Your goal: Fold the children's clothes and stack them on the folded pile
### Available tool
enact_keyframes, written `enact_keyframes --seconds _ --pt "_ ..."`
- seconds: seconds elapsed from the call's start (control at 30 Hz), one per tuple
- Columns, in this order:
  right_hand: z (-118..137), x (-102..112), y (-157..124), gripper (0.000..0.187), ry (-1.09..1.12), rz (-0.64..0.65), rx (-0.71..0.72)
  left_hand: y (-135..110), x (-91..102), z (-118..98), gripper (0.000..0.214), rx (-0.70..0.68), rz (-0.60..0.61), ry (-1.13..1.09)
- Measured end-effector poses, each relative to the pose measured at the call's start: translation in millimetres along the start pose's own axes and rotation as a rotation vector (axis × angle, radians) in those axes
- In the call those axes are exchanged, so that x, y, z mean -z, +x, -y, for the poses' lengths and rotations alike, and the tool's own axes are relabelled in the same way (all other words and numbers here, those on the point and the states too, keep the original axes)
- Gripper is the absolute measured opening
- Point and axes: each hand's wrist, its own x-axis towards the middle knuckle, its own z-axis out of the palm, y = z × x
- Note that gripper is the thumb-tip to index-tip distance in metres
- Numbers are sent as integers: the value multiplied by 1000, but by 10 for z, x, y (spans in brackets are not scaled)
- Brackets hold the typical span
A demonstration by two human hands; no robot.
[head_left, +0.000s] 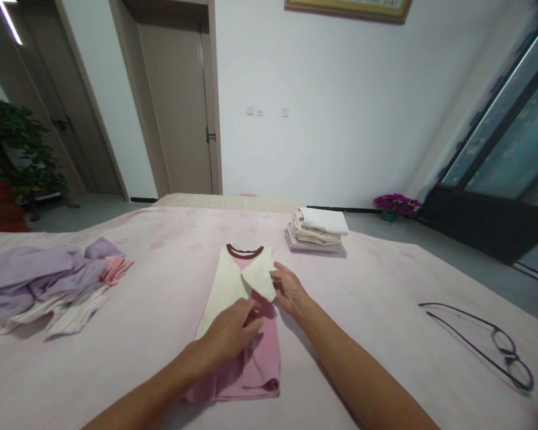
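Note:
A pink and cream shirt [262, 343] with a dark brown neckband lies in front of me, its collar pointing away. The cream left side is folded inward in a long strip, and a cream sleeve [259, 279] lies bent across the upper right. My right hand [287, 288] pinches the outer edge of that sleeve. Over the middle of the shirt is my left hand [235, 325], its fingers curled close to the cloth near the sleeve's lower edge. Whether its fingertips grip any fabric is hidden.
A neat stack of folded clothes [318, 230] stands beyond my right hand. At the left lies a rumpled heap of clothes [49, 280], lilac, striped and coral. Black-framed eyeglasses [488, 346] rest at the right on the pink bedspread [367, 334].

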Motion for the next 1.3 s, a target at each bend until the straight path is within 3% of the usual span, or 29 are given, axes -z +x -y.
enact_keyframes --seconds 0.1,0.17,0.27,0.37,0.57,0.77,0.97,1.1,1.3 --pt "-72 14 -81 86 -87 36 -20 151 47 135 24 194 -41 -646" --pt "-111 16 -132 87 -156 66 -19 211 70 190 29 226 -83 -990" --pt "-116 2 -174 82 -282 119 2 235 96 219 32 203 -160 -1228" --pt "-76 -7 -196 68 -382 195 -2 222 103 202 35 180 -175 -1238" --pt "-55 23 -219 46 -542 355 21 213 65 142 41 144 -236 -989" --pt "-12 75 -107 57 -513 95 201 256 145 217 39 190 -451 -1182" --pt "32 125 -11 60 -512 140 173 257 251 236 34 383 -344 -1363" --pt "-27 157 60 59 -558 106 208 207 252 182 32 392 -229 -1179" --pt "-42 212 386 58 -593 32 317 185 270 153 32 444 -219 -1108"
